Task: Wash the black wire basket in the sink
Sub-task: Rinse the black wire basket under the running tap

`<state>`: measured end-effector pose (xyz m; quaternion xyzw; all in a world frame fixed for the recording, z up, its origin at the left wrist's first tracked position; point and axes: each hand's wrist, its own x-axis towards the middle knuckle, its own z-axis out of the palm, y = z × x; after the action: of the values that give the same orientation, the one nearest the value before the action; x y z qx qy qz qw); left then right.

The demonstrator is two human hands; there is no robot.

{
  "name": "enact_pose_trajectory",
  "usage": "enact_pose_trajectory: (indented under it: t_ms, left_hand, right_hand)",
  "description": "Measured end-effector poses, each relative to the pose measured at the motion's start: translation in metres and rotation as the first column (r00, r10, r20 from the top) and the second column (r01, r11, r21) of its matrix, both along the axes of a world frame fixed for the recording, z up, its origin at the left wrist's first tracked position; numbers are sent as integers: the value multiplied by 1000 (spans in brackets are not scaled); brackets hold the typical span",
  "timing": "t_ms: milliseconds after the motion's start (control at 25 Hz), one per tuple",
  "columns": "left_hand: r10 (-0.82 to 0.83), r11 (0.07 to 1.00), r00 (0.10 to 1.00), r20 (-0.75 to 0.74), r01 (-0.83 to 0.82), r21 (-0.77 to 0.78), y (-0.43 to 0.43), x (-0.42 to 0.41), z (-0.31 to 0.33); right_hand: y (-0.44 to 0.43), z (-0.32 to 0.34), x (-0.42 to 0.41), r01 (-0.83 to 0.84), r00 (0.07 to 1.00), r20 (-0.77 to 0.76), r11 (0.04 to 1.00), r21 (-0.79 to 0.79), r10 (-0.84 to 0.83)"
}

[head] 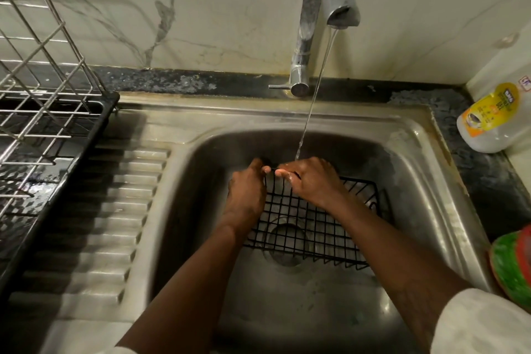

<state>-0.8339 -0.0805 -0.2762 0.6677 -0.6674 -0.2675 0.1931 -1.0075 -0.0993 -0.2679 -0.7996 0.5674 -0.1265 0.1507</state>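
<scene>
The black wire basket [309,227] stands tilted inside the steel sink [413,158], over the drain. My left hand [247,192] grips the basket's far left rim. Beside it, my right hand [311,179] curls its fingers round the same top rim. A thin stream of water falls from the chrome tap [327,3] onto the back of my right hand. Both forearms cross the basin and hide part of the basket's near side.
A metal dish rack [40,89] in a black tray sits on the left, next to the ribbed drainboard [106,218]. A dish liquid bottle [491,118] lies at the right counter corner. A green and red scrubber [514,264] is at the right edge.
</scene>
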Motion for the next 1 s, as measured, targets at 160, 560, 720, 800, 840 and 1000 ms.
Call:
enact_pose_trajectory:
  t_ms: [160,560,720,800,840,1000]
  left_hand:
    - [32,999,999,-24,-32,24,1,23,-1]
    - [-68,991,911,406,107,-75,7,21,12]
    - [-360,918,840,406,396,-4,-13,20,12]
    - [-396,911,854,337,411,31,-22,29,13]
    - [-385,920,870,308,389,51,-24,33,14]
    - [-380,920,866,326,390,37,-19,29,15]
  right_hand:
    - [13,-3,-24,5,1000,-5,1000,28,-5]
    - [3,0,-12,-34,999,31,998,48,32]
    - [-2,-1,3,-64,998,18,996,54,63]
    - [0,2,-3,-94,995,36,990,106,91]
    - [3,2,-10,-98,995,18,986,133,96]
    - [10,4,-28,-70,993,-81,988,137,82]
